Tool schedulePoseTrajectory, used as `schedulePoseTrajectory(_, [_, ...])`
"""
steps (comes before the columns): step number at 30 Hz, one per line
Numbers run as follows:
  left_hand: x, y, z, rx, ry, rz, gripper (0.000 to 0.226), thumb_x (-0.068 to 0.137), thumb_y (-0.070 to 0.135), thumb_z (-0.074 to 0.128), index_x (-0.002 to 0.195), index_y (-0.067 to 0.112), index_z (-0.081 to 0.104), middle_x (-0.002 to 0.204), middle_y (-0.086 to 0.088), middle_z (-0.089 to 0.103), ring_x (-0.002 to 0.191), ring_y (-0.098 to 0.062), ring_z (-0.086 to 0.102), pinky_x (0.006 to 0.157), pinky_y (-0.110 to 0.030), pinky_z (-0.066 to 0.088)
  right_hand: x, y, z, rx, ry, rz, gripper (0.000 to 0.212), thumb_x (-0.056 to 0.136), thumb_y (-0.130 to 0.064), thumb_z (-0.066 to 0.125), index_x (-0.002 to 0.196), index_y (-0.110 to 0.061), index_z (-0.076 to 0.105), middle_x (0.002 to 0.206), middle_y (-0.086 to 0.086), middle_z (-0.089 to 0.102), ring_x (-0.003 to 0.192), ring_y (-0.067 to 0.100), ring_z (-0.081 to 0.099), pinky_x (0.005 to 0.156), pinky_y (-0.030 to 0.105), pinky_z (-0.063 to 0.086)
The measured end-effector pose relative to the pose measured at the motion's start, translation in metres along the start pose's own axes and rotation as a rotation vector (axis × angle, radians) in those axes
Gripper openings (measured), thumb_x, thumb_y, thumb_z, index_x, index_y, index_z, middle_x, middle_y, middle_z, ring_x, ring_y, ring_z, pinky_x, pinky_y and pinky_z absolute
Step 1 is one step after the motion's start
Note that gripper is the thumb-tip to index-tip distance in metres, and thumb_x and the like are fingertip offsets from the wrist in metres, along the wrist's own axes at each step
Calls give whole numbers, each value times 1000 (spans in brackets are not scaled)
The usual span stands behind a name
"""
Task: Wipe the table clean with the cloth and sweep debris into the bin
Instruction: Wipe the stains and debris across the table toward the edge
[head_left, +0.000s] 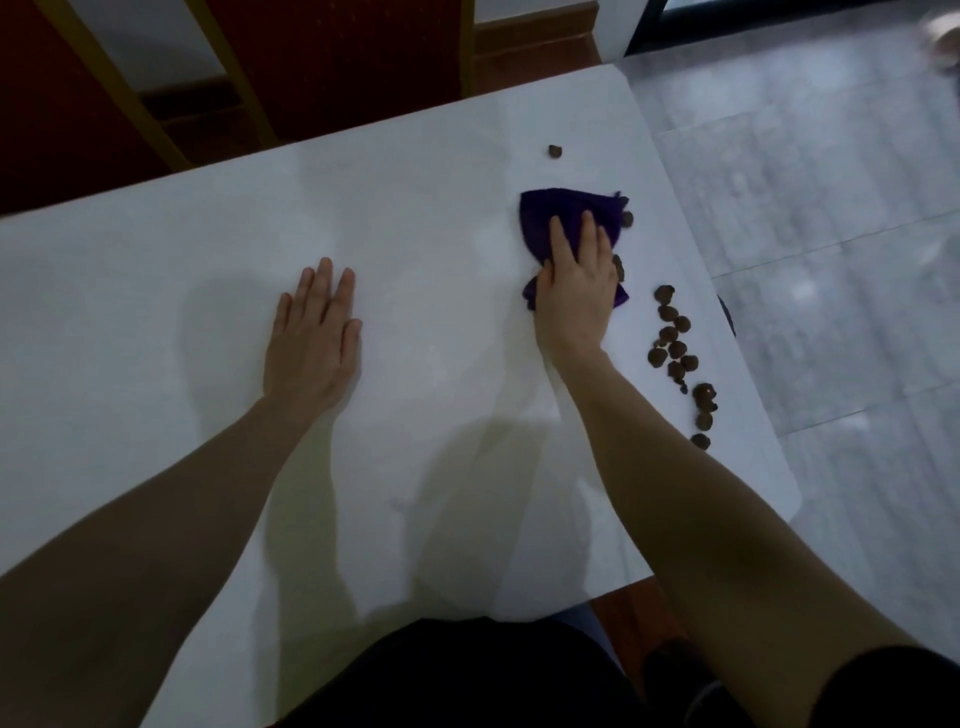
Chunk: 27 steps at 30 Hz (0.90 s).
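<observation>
A purple cloth (550, 218) lies on the white table (415, 208) toward its right side. My right hand (574, 291) presses flat on the cloth, fingers stretched forward over it. Several brown bits of debris (675, 343) lie in a loose line near the table's right edge, just right of that hand. Two more bits touch the cloth's right side, and a single piece (555, 150) sits farther back. My left hand (314, 332) rests flat on the bare tabletop at centre left, fingers straight. A dark curved edge (727, 314) shows past the table's right edge; I cannot tell whether it is the bin.
Red and gold chair backs (311, 62) stand behind the table's far edge. Grey tiled floor (831, 208) spreads to the right of the table. My dark clothing shows at the near edge.
</observation>
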<state>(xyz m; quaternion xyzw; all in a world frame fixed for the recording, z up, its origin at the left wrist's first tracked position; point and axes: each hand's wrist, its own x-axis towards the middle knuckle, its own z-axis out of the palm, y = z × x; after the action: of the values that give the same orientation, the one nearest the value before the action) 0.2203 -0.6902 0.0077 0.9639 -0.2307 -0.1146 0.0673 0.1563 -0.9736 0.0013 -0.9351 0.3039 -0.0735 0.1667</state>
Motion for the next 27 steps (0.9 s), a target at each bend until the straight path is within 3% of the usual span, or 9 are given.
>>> schedulePoseTrajectory(8, [1, 1, 0, 2, -1, -7, 63, 98, 36, 20, 158, 15, 18, 166, -10, 10, 154, -26, 8, 123, -44, 7, -19, 29, -16, 58, 73, 143, 48, 101, -11, 43, 149, -17, 42, 160, 12, 28, 146, 33, 24, 119, 48, 24])
schedulePoseTrajectory(13, [5, 3, -4, 4, 19, -4, 63, 98, 36, 20, 157, 13, 20, 165, -11, 13, 153, -26, 10, 124, -43, 6, -28, -8, -15, 247, 175, -88, 46, 96, -1, 49, 142, -9, 51, 153, 16, 39, 142, 36, 31, 117, 51, 29])
schedulePoseTrajectory(17, [16, 8, -10, 8, 26, 33, 64, 99, 38, 15, 158, 13, 15, 166, -10, 9, 154, -25, 6, 125, -43, 4, -17, -49, 9, 239, 17, -452, 51, 90, 0, 60, 139, -10, 55, 151, 17, 42, 140, 39, 36, 115, 49, 29])
schedulePoseTrajectory(20, [26, 11, -12, 12, 9, 34, 64, 100, 39, 12, 159, 13, 13, 166, -10, 7, 154, -24, 4, 125, -42, 1, 4, -64, 27, 85, -165, -633, 56, 94, -9, 57, 147, -18, 45, 158, 10, 32, 147, 31, 25, 119, 46, 24])
schedulePoseTrajectory(23, [28, 13, -8, 20, -18, 10, 61, 103, 36, 15, 159, 14, 9, 167, -8, 3, 154, -22, 1, 125, -42, 0, 41, -75, 33, 27, -202, -654, 54, 99, -14, 49, 151, -21, 38, 161, 8, 26, 150, 29, 17, 121, 46, 19])
schedulePoseTrajectory(27, [27, 14, -6, 27, -28, -9, 59, 104, 34, 19, 159, 16, 5, 167, -6, -1, 154, -20, -3, 125, -41, 1, 91, -87, 31, -15, -230, -518, 53, 103, -16, 39, 155, -21, 28, 164, 9, 16, 151, 29, 7, 123, 42, 9])
